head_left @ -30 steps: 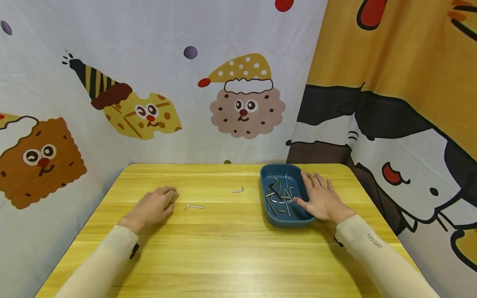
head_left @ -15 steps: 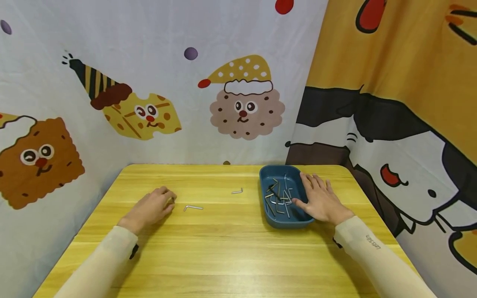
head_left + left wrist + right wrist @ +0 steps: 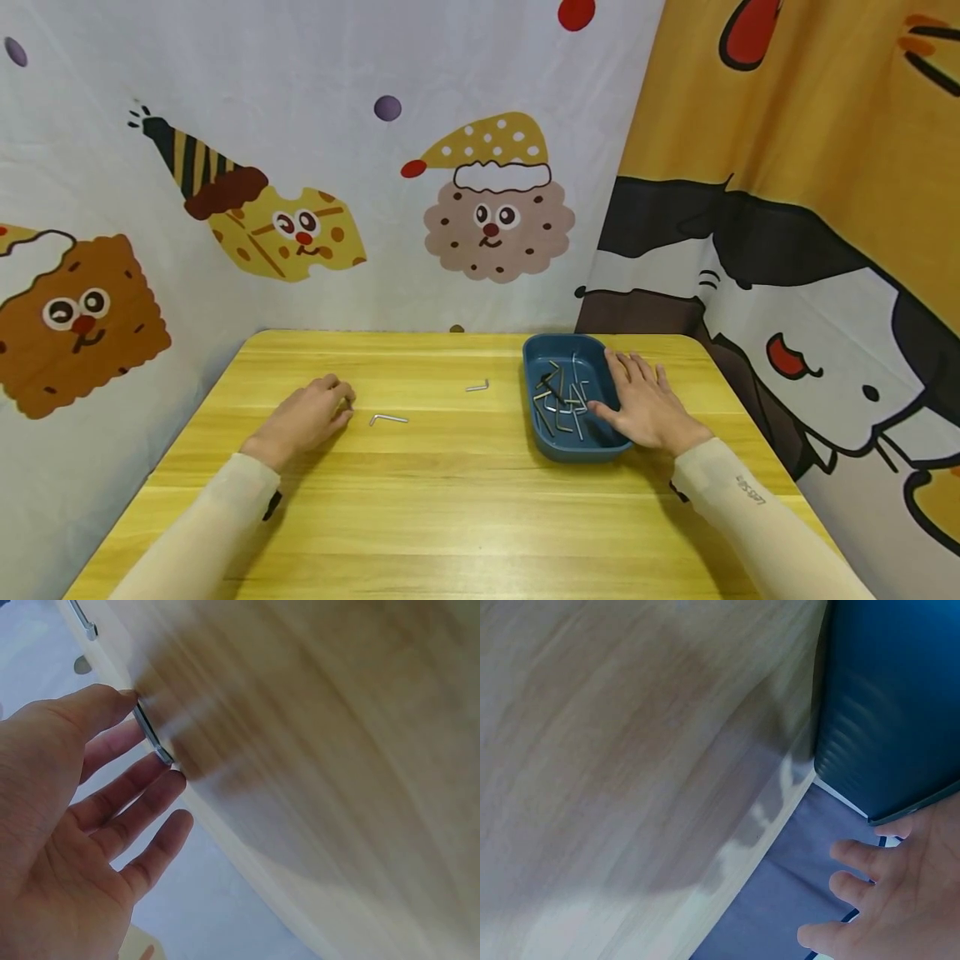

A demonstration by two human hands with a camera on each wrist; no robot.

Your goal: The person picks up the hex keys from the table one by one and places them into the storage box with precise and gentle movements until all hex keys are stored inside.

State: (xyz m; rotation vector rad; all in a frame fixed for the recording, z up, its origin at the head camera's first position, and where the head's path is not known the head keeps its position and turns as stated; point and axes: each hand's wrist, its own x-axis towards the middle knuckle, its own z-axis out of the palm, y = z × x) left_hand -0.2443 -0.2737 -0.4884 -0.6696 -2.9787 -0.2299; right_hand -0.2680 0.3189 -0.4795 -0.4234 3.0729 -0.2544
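On the left of the table, my left hand point(image 3: 307, 417) holds a small metal hex key point(image 3: 152, 733) between thumb and fingertips, palm down. Most of this key is hidden from the head view by the fingers. Just right of that hand lies a silver hex key point(image 3: 390, 419), and a shorter one point(image 3: 477, 386) lies farther right. My right hand point(image 3: 648, 404) rests with spread, fairly straight fingers at the right side of a blue plastic bin point(image 3: 577, 454), its thumb over the rim. Several silver, brass-coloured and black hex keys point(image 3: 560, 400) lie jumbled inside.
The wooden table point(image 3: 420, 517) has its far edge against a white curtain point(image 3: 390, 300) printed with cartoon food. An orange and black cartoon curtain point(image 3: 795, 217) hangs along the right side. The bin stands near the back right of the table.
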